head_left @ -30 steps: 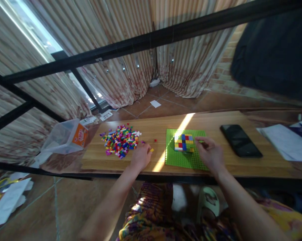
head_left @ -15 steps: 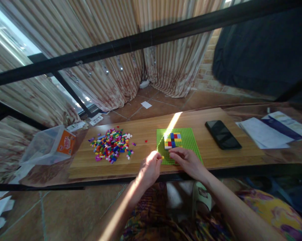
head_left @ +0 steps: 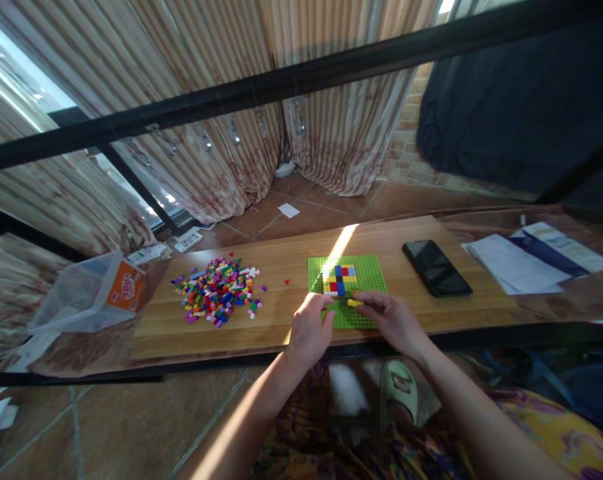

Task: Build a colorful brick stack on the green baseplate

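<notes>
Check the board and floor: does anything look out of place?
Two things stand out: a small red piece lies alone on the wooden board, between the brick pile and green baseplate, and a white paper lies loose on the tiled floor beyond. Nothing looks clearly damaged.

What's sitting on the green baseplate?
On the green baseplate stands a multicolored brick build; the right hand holds a yellow brick over its near part. The surface beneath the build and behind the left hand is covered.
</notes>
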Demonstrator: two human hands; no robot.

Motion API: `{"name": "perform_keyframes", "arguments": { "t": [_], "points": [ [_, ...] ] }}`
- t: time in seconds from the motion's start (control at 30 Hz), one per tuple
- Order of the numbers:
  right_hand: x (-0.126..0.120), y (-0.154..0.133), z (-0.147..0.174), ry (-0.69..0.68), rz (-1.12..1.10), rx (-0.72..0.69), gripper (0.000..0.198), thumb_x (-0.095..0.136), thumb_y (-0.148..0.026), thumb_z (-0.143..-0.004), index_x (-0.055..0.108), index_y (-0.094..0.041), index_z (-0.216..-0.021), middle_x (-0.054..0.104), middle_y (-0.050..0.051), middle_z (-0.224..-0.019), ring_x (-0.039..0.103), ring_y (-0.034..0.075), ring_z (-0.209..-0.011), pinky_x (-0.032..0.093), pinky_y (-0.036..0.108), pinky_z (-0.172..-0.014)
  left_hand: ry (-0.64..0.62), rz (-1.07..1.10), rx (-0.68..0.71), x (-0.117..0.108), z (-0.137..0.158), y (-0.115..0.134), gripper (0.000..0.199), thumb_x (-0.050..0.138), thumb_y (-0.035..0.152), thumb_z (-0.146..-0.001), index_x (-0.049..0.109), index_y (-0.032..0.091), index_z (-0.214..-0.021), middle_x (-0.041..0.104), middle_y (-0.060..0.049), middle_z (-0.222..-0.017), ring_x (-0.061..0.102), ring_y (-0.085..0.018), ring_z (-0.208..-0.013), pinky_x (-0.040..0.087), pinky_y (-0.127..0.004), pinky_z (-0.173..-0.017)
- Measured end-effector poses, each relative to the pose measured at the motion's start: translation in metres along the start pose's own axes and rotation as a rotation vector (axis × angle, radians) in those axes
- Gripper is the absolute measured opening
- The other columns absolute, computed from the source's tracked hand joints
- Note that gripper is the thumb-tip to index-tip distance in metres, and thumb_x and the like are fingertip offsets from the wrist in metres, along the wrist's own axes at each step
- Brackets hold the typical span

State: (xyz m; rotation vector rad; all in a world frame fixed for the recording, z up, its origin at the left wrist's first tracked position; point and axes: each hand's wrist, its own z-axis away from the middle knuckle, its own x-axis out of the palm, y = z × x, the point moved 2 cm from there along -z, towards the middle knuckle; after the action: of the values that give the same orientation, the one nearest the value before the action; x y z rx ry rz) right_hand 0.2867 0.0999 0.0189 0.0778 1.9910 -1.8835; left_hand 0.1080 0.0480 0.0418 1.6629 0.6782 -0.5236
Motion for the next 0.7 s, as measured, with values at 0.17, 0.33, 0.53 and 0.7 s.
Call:
{"name": "perform_keyframes", "arguments": {
  "t": [0.17,0.33,0.53,0.7],
  "points": [
    [-0.009,-0.002,-0.009,0.174,0.311,-0.138,0.017,0.056,-0.029,-0.080,0.072,-0.023,-0.083,0.073,0.005,-0.084,0.067,0.022,-0.077,0.050,0.035,-0.073,0.045,-0.082,0.021,0.002,-0.013,-0.004,0.029,0.055,0.011,-0.080,0.059,0.023,-0.107,0.061,-0.005,-0.108,0.056,-0.021,-0.105,0.046,-0.036,-0.094],
    [0.000,-0.003,-0.015,0.184,0.350,-0.265,0.016,0.054,-0.024,-0.082,0.070,-0.021,-0.081,0.069,0.007,-0.088,0.065,0.020,-0.078,0.050,0.033,-0.073,0.021,-0.132,0.113,0.010,-0.014,-0.005,0.034,0.056,0.011,-0.079,0.058,0.020,-0.111,0.057,-0.008,-0.118,0.051,-0.024,-0.112,0.044,-0.041,-0.100],
    [0.005,0.006,-0.022,0.192,0.322,-0.266,0.015,0.057,-0.028,-0.082,0.071,-0.023,-0.079,0.065,0.006,-0.085,0.063,0.019,-0.077,0.050,0.033,-0.071,-0.032,-0.230,0.119,0.014,-0.008,-0.001,0.044,0.056,0.015,-0.082,0.052,0.024,-0.125,0.049,-0.010,-0.129,0.045,-0.025,-0.121,0.045,-0.043,-0.100],
    [0.006,0.008,-0.022,0.198,0.288,-0.255,0.016,0.058,-0.031,-0.083,0.072,-0.023,-0.079,0.067,0.005,-0.084,0.064,0.019,-0.078,0.050,0.033,-0.071,-0.069,-0.405,0.181,0.018,-0.004,0.004,0.055,0.055,0.018,-0.083,0.043,0.028,-0.136,0.043,-0.010,-0.134,0.043,-0.029,-0.122,0.042,-0.047,-0.101]
  ]
}}
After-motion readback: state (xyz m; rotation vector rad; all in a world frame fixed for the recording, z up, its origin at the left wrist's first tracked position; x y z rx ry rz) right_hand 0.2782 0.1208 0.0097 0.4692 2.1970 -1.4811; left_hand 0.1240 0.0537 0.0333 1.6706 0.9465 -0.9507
